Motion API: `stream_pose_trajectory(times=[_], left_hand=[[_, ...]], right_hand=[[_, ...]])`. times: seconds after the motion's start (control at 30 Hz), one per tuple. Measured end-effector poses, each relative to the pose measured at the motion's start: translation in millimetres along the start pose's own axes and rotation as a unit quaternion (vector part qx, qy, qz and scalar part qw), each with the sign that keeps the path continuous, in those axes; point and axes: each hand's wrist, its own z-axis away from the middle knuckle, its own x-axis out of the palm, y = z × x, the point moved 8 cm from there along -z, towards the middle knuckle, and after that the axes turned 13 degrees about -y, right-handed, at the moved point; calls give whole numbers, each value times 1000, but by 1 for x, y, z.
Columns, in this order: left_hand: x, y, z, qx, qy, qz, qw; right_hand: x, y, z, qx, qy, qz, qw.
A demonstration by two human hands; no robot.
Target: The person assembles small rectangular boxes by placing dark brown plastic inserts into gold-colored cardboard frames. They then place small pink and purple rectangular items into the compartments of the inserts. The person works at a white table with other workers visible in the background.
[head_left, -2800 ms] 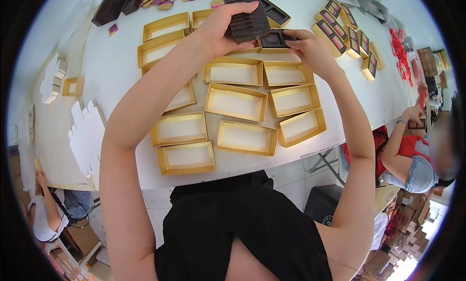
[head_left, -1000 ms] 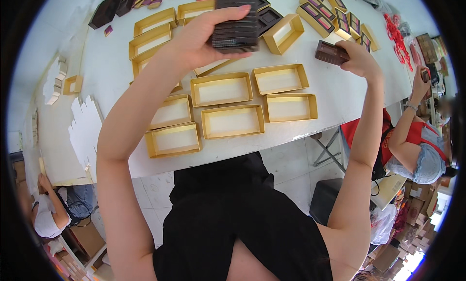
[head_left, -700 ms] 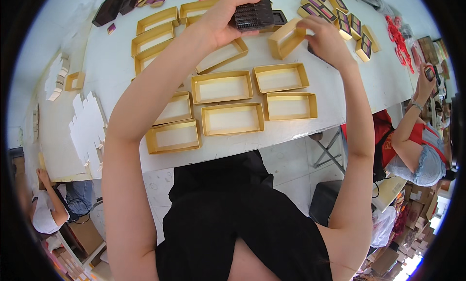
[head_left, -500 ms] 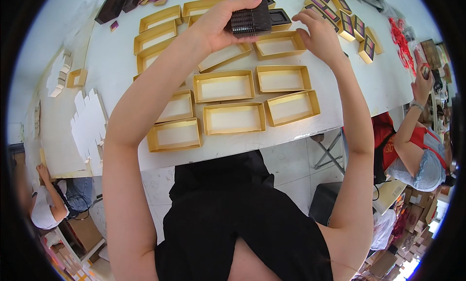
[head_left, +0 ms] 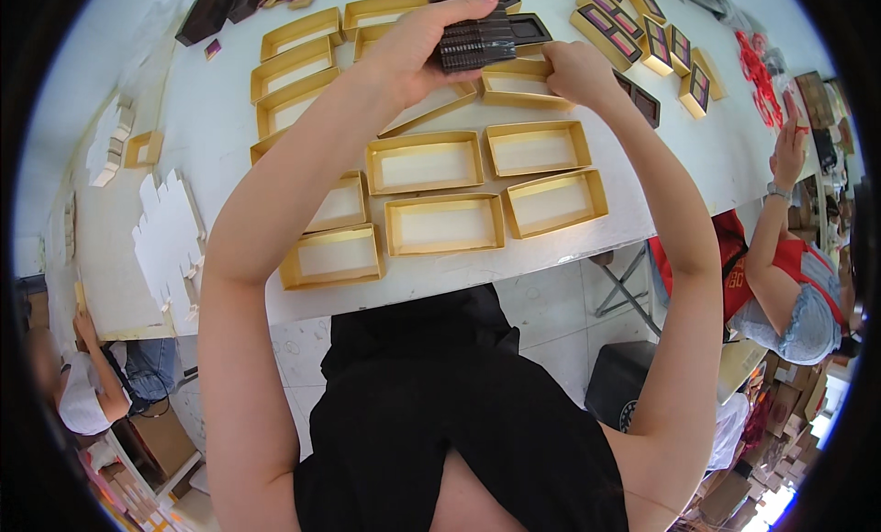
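A: Where's the stack of dark trays (head_left: 477, 45)?
B: In the left hand (head_left: 418, 55), over the far part of the surface (head_left: 629, 179). That grip is wrapped around it, thumb laid across.
A: And the right hand (head_left: 583, 76)?
B: At the right end of a gold box (head_left: 516, 84), near the stack. Its fingers are bent at the rim, but I can't tell whether that grip pinches it.
A: What's in the way?
B: The stack hides part of what lies behind it, and the left forearm (head_left: 307, 163) crosses several boxes. The right arm partly covers 1 loose dark tray (head_left: 641, 102).
A: Further out?
B: 6 empty boxes (head_left: 445, 224) toward the near edge, filled boxes (head_left: 609, 36) at the far right, red ribbon (head_left: 757, 78) beyond them, white pieces (head_left: 167, 238) to the left.
A: What's changed?
B: 0.7 s ago the right hand had that gold box tilted up; now it lies flat. 0.5 s ago its fingers were raised by the box's end; now they're down at it. The left hand holds the stack as before.
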Motion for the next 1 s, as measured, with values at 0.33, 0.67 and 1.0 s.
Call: stream_pose_trajectory(times=[0.33,0.67,1.0], left_hand=[[-26,4,-4,10,7,58,998],[-20,41,22,86,15,94,992],[45,23,36,9,-176,196,965]], right_hand=[[-56,-72,51,-76,125,239,960],[-107,-65,45,-211,229,101,945],[-79,-28,73,-89,167,-156,969]])
